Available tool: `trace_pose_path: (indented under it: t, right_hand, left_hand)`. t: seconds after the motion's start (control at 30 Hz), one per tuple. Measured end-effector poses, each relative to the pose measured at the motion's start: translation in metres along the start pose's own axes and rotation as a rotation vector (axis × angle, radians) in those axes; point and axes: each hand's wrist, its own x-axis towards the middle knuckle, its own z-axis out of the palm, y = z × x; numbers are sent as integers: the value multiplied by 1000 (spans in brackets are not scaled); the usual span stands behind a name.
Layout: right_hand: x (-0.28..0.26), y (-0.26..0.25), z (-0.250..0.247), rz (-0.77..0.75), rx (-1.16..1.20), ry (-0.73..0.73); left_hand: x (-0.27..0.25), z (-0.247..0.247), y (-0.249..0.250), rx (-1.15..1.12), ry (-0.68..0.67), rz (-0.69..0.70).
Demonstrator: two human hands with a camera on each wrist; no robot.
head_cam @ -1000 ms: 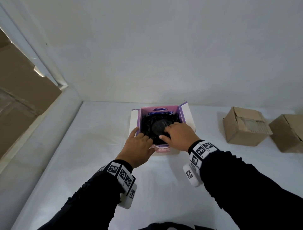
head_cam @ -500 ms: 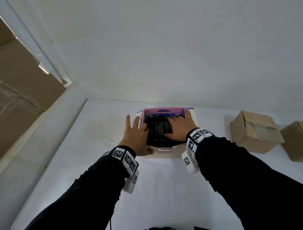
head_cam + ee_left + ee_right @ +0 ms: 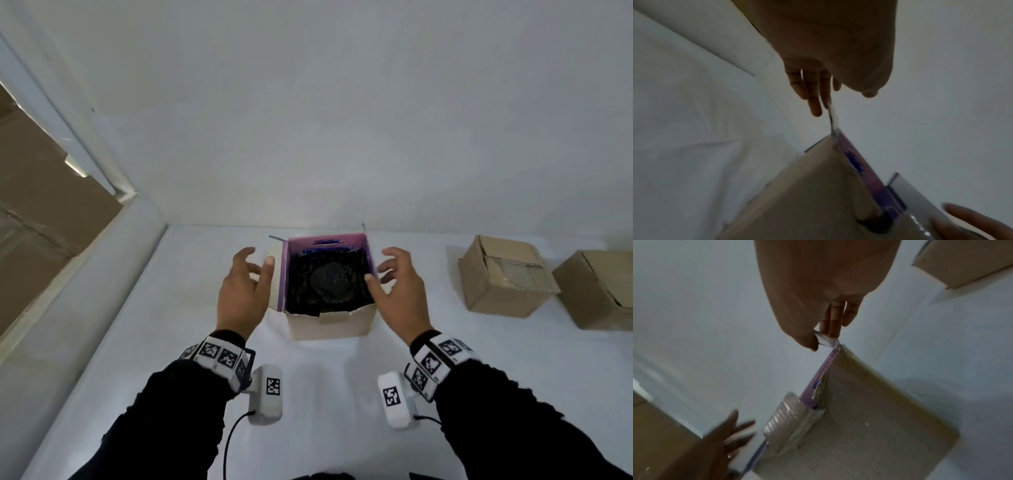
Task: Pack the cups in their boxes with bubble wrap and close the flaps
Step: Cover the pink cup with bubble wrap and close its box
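Both hands hung loose, left hand (image 3: pixel 241 294) & right hand (image 3: pixel 399 293) flanking box (image 3: pixel 329 320); upright flaps could snag wrap (image 3: pixel 329 281) w/ careless closing.

We cannot make out the cup (image 3: pixel 330 282) under its dark wrap; the farthest brown box (image 3: pixel 603 291) is cut by the frame edge, and both wrist views blur

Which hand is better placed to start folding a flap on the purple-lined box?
Left, marginally. The left hand sits right beside the upright left flap, thumb at its top edge. The right hand also flanks the box, but no right flap shows clearly in the head view. Both hold nothing.
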Motion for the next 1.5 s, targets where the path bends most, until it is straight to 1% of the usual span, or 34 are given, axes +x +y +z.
trace_pose_path:
  t: [0.03,0.1,0.17,0.23,0.27,0.3,0.37,0.4,0.47,0.57,0.63,0.67,0.73,0.83,0.9,0.97,1.03,1.2,1.27,1.33,1.37,1.43,1.5]
  right_hand:
    - [-2,-5,3,-35,-45,-33]
    - [-2,-8,7,-99,-196,-81]
    - [3,-5,9,-158,-283,-100]
    - [13,1,10,-145,-261,-120]
    - [19,5,10,-101,-233,-130]
    - [26,8,11,-41,-198,-142]
    - [43,12,14,109,-116,-193]
    - [52,13,16,189,-65,-235]
    - [71,17,20,343,71,-330]
    - [93,24,23,553,293,-480]
    - [100,29,24,633,397,-540]
    - [102,31,25,648,448,-556]
    - [101,32,26,613,505,-552]
    - [100,33,28,462,464,-428]
    - [97,31,28,403,464,-357]
    - [94,27,25,392,490,-298]
    - [91,24,23,380,502,-236]
    - [82,19,16,305,401,-71]
    - [76,18,9,287,384,-58]
    - [68,16,3,291,387,-87]
    - [63,15,-1,299,375,-103]
    - [51,14,-7,292,344,-135]
    - [39,12,-12,264,315,-162]
  left_hand:
    - [1,3,7,-43,-2,51]
    - [3,15,13,-20,-87,188]
    - [4,27,11,176,-173,322]
    - [1,38,5,411,-207,411]
    - [-2,40,2,498,-206,392]
    - [-5,41,1,541,-215,339]
    - [-8,44,-4,510,-276,201]
    - [-7,44,-6,478,-325,154]
    - [-5,43,-9,445,-388,144]
    - [-2,39,-10,386,-413,164]
    - [-4,37,-12,339,-440,186]
    - [-5,36,-12,335,-451,201]
    - [-7,35,-12,337,-459,226]
    - [-7,35,-12,348,-456,240]
    - [-9,35,-11,347,-444,252]
    - [-12,35,-10,337,-418,258]
    - [-16,35,-10,331,-389,236]
    - [-20,34,-6,327,-338,190]
    - [-21,33,-3,358,-319,181]
    - [-23,31,-3,388,-235,212]
    - [-26,29,-3,355,-176,232]
    - [-32,26,-1,181,-83,235]
    - [-37,20,6,-110,-95,168]
